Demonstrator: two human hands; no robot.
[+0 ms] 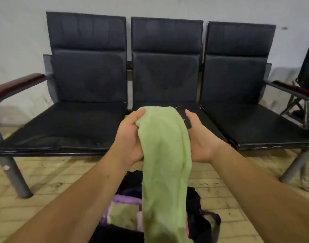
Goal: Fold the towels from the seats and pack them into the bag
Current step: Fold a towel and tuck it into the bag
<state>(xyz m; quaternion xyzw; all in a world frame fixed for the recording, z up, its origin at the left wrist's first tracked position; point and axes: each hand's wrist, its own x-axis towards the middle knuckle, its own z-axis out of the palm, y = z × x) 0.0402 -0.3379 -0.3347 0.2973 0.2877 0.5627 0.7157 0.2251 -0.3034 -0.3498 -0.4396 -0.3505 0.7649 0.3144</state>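
A light green towel point(165, 165) hangs long and narrow between my two hands, in front of the middle seat. My left hand point(131, 135) grips its upper left edge, thumb on top. My right hand point(201, 137) holds the upper right side, palm up, its fingers hidden behind the cloth. The towel's lower end drops over the open black bag point(199, 214) on the floor below. Inside the bag lie folded towels: a purple one point(127, 199), an olive green one point(122, 214) and a pink one point(139, 220).
A row of three black padded seats point(76, 123) stands against the white wall, with dark wooden armrests point(15, 85) at both ends. Another dark chair point(308, 71) sits at the far right. The floor is pale brick tile point(50, 181).
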